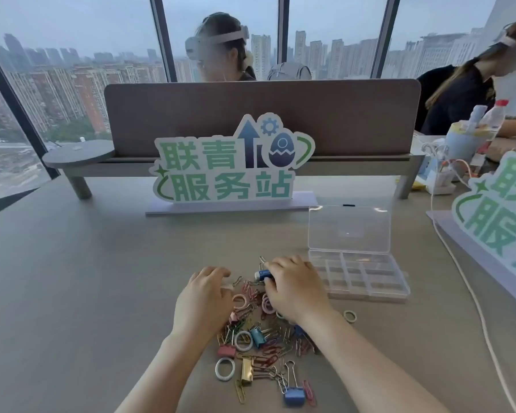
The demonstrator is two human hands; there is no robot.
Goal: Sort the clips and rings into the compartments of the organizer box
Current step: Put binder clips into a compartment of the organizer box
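Clips and rings [259, 344] are lying in a mixed pastel pile under and between both hands. Right hand [292, 289] is gripping a blue binder clip [263, 274]; left hand [204, 296] is resting curled on the pile, holding nothing visible. Clear organizer box [359, 277] is sitting open just right of the right hand. Sign [230, 162] beyond the hands is reading 联青服务站.

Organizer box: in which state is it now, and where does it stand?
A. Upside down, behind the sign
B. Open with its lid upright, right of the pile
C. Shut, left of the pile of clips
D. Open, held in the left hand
B: the organizer box stands on the table to the right of the pile of clips, and its clear lid is raised behind the compartments.
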